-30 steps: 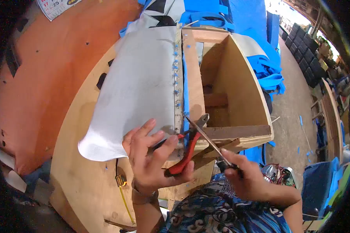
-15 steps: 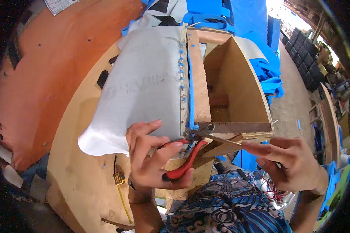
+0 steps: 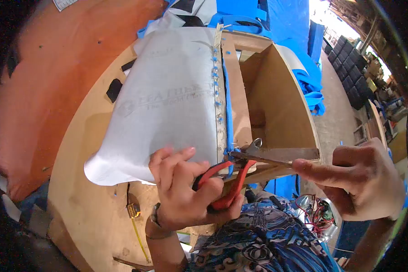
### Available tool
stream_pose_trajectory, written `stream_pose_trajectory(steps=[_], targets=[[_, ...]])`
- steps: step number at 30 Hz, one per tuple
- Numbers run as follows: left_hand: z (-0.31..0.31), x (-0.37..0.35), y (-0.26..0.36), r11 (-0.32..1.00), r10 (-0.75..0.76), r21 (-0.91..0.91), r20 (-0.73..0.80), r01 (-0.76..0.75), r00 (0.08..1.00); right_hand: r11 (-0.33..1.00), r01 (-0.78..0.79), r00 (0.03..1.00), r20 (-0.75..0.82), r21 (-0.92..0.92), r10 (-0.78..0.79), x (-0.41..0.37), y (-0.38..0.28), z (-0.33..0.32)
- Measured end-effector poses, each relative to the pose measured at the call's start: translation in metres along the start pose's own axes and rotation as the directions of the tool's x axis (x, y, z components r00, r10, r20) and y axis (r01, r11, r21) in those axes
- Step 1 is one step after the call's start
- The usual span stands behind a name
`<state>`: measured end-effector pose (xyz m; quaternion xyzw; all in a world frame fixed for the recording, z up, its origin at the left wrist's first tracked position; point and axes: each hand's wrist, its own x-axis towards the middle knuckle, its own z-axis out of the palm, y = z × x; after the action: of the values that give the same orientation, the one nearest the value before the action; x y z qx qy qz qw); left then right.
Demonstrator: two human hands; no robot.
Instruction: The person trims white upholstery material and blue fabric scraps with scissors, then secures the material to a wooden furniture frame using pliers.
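My left hand (image 3: 181, 195) is wrapped around red-handled pliers (image 3: 233, 195), whose handles stand apart and whose metal jaws point up past the box's near corner. In my right hand (image 3: 360, 177) is a thin, dark metal tool with a flat tip (image 3: 269, 160), its rear end hidden by the fingers. The tip meets the pliers' jaws in this view, close by a blue strip (image 3: 228, 99). Beside that strip runs a pale tack strip (image 3: 220, 106) with a row of metal bits and blue scraps. White printed fabric (image 3: 172, 72) covers the left side of the open wooden frame (image 3: 290, 93).
The frame rests on a plywood board (image 3: 86, 131). A tape measure (image 3: 133, 210) lies there with its yellow blade out. Orange-brown covering (image 3: 72, 59) spreads at left, blue fabric (image 3: 288, 27) behind. Tangled wires (image 3: 319, 213) lie at lower right, near stacked black blocks (image 3: 349, 70).
The pliers have shifted right, and their handles are spread wider. My right hand has moved right with the thin tool, its tip still at the near corner. The view has shifted slightly.
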<state>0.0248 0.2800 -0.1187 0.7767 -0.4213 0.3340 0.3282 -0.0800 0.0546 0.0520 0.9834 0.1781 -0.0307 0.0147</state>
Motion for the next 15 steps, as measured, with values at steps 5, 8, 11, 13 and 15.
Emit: stream_pose_trajectory(steps=[5, 8, 11, 13, 15], targets=[[0.001, -0.003, -0.001, 1.000, 0.009, 0.008, 0.027, -0.009, 1.000, 0.992, -0.023, 0.998, -0.053, 0.126, 0.030, -0.002, 0.010, 0.013], [0.002, -0.004, -0.004, 0.999, 0.039, 0.024, 0.007, -0.039, 0.999, 0.998, 0.000, 1.000, 0.018, 0.063, -0.001, -0.002, 0.009, 0.010], [0.002, -0.009, -0.007, 0.998, 0.064, 0.024, 0.005, -0.064, 0.998, 0.971, -0.035, 0.999, 0.037, 0.238, 0.027, -0.009, 0.002, 0.017], [0.000, -0.009, -0.006, 0.997, 0.078, 0.005, 0.016, -0.078, 0.997, 0.800, -0.080, 0.987, -0.066, 0.595, 0.148, -0.029, 0.006, 0.080], [0.001, -0.010, -0.005, 0.996, 0.082, 0.016, 0.016, -0.083, 0.996, 0.815, -0.080, 0.958, -0.180, 0.573, 0.221, -0.037, -0.009, 0.126]])
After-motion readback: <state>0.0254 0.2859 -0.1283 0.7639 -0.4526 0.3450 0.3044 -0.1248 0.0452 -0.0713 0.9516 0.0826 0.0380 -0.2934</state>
